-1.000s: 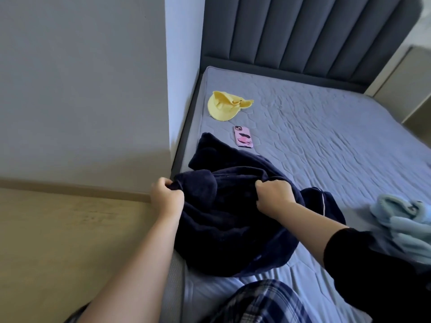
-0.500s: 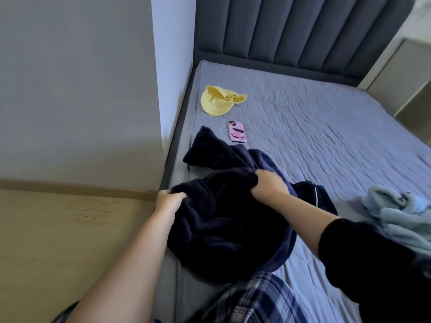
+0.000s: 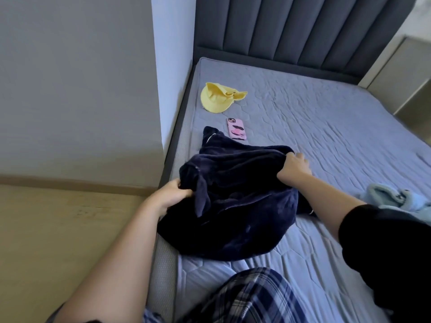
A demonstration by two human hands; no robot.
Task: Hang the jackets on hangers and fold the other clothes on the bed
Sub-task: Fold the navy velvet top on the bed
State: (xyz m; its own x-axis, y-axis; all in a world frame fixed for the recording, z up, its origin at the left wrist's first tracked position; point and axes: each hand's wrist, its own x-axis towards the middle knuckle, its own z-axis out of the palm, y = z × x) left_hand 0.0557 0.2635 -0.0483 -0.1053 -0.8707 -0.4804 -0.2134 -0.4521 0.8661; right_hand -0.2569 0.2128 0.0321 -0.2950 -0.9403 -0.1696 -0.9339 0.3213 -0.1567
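Note:
A dark navy fleece garment (image 3: 242,206) lies bunched at the near left corner of the bed (image 3: 326,127). My left hand (image 3: 171,194) grips its left edge by the bed's side. My right hand (image 3: 294,167) grips its upper right edge and holds that part stretched out above the mattress. A thin white trim shows on the part of the garment that points toward the headboard. A light blue fluffy garment (image 3: 396,199) lies crumpled at the right, partly behind my black sleeve.
A yellow hat (image 3: 218,100) and a pink phone (image 3: 236,128) lie on the mattress beyond the navy garment. The padded dark headboard (image 3: 303,31) stands at the back, a grey wall (image 3: 81,89) at the left. Plaid fabric (image 3: 251,297) covers my leg at the bottom.
My right hand has moved right and further up the bed, pulling the garment's top edge out wide. My left hand stays gripping the left edge.

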